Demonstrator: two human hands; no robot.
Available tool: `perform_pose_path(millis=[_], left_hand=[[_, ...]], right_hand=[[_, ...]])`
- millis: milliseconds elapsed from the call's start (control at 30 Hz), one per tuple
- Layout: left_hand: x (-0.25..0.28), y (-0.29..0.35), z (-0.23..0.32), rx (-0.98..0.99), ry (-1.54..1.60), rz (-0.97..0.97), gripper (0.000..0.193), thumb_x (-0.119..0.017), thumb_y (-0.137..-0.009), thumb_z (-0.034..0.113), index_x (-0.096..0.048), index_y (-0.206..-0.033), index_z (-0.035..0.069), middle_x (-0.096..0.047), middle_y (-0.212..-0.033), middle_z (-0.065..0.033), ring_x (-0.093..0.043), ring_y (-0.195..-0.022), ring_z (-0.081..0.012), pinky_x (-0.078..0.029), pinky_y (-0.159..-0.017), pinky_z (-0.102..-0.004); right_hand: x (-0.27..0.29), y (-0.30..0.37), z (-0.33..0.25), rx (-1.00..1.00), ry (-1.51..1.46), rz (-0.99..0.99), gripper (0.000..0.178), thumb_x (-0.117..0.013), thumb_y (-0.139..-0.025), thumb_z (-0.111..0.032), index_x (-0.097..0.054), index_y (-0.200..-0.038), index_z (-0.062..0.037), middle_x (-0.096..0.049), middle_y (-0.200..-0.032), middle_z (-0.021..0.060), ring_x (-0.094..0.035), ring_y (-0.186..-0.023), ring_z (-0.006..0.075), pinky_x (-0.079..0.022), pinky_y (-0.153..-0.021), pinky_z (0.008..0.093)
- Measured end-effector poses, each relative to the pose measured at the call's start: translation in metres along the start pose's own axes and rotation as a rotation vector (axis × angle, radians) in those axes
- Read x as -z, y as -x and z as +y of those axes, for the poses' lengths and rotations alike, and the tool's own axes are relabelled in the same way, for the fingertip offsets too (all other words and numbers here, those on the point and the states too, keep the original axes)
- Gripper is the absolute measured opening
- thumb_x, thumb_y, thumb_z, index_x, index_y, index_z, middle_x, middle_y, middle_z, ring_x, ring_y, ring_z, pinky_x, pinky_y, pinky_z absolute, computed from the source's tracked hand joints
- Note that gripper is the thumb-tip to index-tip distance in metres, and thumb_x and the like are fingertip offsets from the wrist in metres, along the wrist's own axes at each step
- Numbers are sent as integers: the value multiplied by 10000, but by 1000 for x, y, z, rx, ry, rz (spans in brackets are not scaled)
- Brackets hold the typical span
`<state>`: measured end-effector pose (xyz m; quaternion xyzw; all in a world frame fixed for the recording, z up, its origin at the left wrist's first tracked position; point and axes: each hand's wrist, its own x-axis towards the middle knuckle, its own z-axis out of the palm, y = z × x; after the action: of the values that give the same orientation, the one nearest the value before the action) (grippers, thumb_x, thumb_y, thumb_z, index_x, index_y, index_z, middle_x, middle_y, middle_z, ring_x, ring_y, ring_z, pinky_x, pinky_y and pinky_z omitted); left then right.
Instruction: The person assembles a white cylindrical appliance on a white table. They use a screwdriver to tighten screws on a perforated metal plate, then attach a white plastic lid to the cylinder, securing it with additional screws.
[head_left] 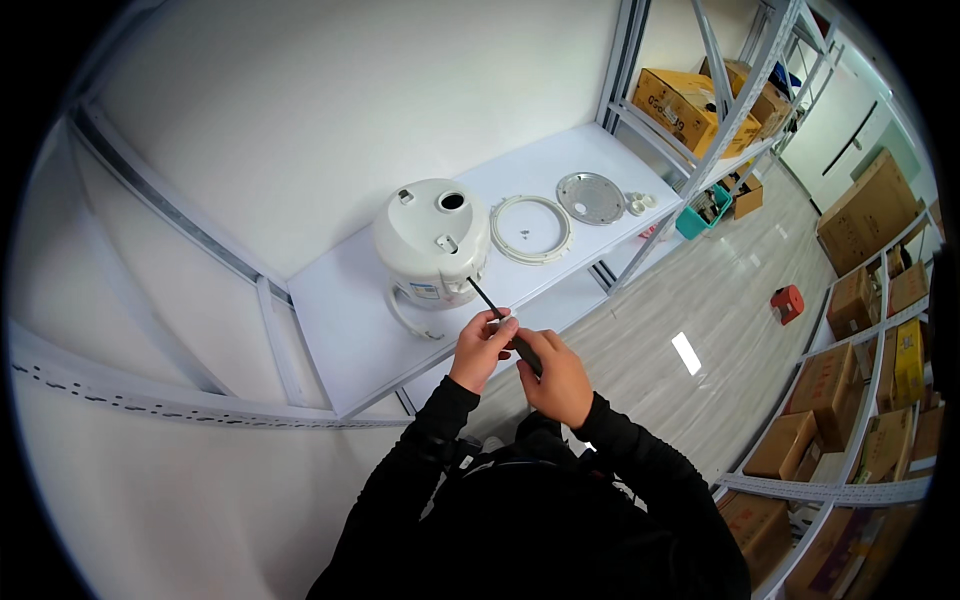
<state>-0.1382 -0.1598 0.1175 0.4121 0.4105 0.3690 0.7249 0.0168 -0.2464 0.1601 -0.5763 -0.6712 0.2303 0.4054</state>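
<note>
A dark screwdriver slants up from my hands, its tip at the lower front side of a white rounded appliance. Whether the tip sits in a screw is too small to tell. My left hand pinches the screwdriver where shaft meets handle. Wrapped round the handle is my right hand. The appliance has a dark round hole on top, and a pale cord curls beside its base. To its right lies a white ring with a few small screws inside it.
Beyond the ring are a round metal plate and small white round parts on the white table. A metal shelf with a yellow box stands at the far right. More cartons fill racks on the right; a red object is on the floor.
</note>
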Motion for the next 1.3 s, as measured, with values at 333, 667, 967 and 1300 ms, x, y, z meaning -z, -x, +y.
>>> perform_pose_path(millis=[333,667,967,1300], left_hand=[[2,2,-5,-57,292,-91,298,-631,-1042,166,-597,-1293,9,-687,-1149,-81,-687,-961,-161,-563,-907,-347],[6,-1,-7,-32,44,-61,330,-627,-1029,126,-584,-1322,-19,-695,-1117,-96,-688,-981,-155,-577,-886,-314],[-3,8,-2,-47,217,-55,365,-636,-1024,144,-569,-1338,-30,-694,-1061,-83,-690,-970,-152,-578,-886,-313],[8,3,-5,-55,90,-175,397,-587,-1045,141,-532,-1399,-30,-673,-1190,-134,-668,-1082,-187,-562,-952,-359]], right_hand=[[19,0,19,-625,-995,-287,521,-642,-1016,-257,-443,-1452,-52,-693,-1042,124,-633,-720,151,-493,-608,281],[8,3,-4,184,82,90,496,-784,-888,-220,-582,-1304,-42,-586,-932,131,-572,-626,227,-477,-594,364],[14,1,9,-630,-824,-282,465,-660,-996,-248,-491,-1396,-82,-602,-1021,75,-608,-682,134,-476,-563,289],[1,7,17,-333,-684,-65,445,-618,-940,-60,-509,-1371,-60,-574,-1020,61,-582,-701,137,-492,-594,300]])
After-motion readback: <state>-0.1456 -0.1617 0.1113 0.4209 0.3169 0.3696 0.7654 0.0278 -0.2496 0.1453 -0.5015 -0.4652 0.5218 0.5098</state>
